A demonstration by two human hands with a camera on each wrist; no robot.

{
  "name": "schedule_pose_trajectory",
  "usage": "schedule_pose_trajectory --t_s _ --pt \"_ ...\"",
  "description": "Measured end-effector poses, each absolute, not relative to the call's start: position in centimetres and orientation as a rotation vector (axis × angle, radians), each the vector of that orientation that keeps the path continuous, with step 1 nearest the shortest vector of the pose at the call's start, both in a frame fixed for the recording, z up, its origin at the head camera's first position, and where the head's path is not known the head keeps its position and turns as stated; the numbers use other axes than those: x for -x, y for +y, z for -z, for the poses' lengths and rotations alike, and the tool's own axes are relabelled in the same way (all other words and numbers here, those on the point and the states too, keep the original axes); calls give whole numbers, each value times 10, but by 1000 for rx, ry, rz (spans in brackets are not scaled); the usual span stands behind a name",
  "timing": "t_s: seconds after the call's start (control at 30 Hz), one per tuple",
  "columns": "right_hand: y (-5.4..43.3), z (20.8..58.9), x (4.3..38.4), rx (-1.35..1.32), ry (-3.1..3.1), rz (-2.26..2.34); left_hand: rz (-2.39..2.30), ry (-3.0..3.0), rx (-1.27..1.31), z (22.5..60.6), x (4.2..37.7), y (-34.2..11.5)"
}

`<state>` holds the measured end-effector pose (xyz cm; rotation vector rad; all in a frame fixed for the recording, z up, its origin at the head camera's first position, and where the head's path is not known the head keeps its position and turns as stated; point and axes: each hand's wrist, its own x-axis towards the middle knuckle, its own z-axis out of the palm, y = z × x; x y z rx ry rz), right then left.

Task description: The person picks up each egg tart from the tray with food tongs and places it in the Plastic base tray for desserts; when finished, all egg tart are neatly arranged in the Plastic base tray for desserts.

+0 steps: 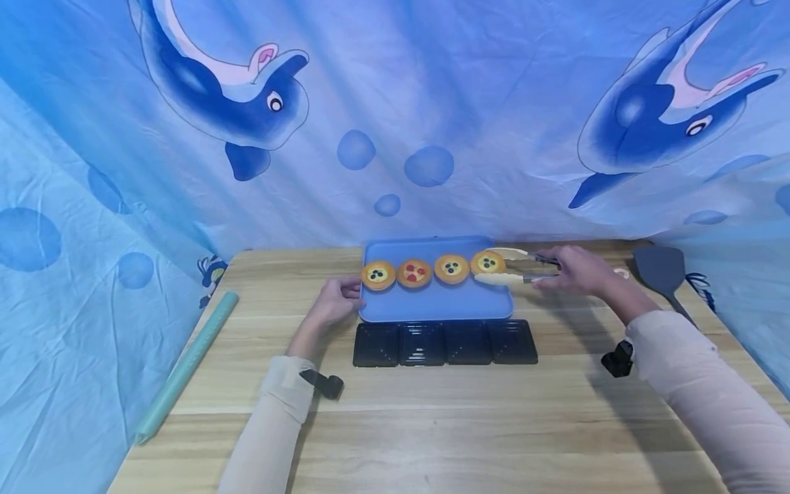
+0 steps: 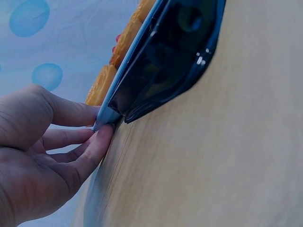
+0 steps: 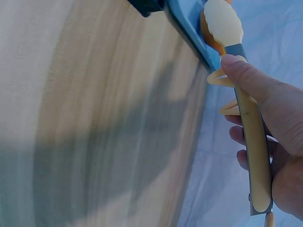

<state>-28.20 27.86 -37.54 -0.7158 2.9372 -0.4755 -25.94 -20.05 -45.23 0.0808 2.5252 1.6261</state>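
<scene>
Several egg tarts with toppings stand in a row on a blue tray (image 1: 432, 306) at the back of the table. My left hand (image 1: 333, 300) pinches the tray's left edge; in the left wrist view the thumb lies on top and fingers are below. My right hand (image 1: 583, 269) grips a pair of tongs (image 3: 254, 151) with cream-coloured tips. The tips lie on either side of the rightmost tart (image 1: 487, 262), which is on the tray and has dark berries on top. One tart (image 1: 413, 273) has red pieces on top, the others dark ones.
A black tray (image 1: 422, 344) with square compartments lies right in front of the blue one. To the left is a green rolling pin (image 1: 188, 363), at an angle along the table edge. A dark grey spatula (image 1: 659, 266) lies at the back right. Behind hangs a blue dolphin curtain (image 1: 494, 103).
</scene>
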Motion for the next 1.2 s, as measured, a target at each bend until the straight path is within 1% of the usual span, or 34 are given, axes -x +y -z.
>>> schedule_pose_trajectory --t_s 0.33,0.5,0.7,0.9,1.2 --pt "282 351 282 676 2954 424 -1622 2536 -75 453 258 -201" --pt "284 346 274 725 2960 406 -1640 2508 -55 454 257 -201" --pt "285 339 250 837 3013 402 -1641 2502 -30 457 257 -201" --pt "293 337 219 875 3070 380 -1644 2497 -38 457 258 -199" --pt "311 344 184 933 3093 431 -1609 2532 -76 453 261 -199"
